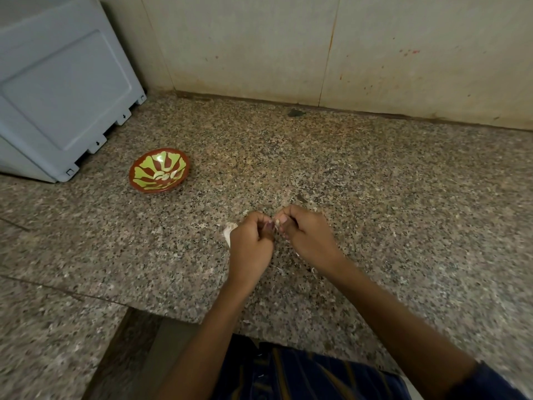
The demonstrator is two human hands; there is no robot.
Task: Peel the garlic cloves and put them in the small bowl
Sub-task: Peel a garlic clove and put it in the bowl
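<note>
Garlic clove (276, 223): pinched between my two thumbs and fingertips, above the granite surface (375, 183).
Left hand (251, 241): fingers curled, gripping the clove.
Right hand (305, 230): fingers curled, pinching the same clove.
Small bowl (159, 170): red-and-green, well left of my hands; holds a few pale peeled cloves (167, 176).
Garlic head (229, 230): on the surface, just behind my left hand, partly hidden.

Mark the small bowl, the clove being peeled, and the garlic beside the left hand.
small bowl (135, 180): head view, left rim.
garlic clove (277, 223): head view, tip between both thumbs.
garlic (228, 230): head view, papery skin.
</note>
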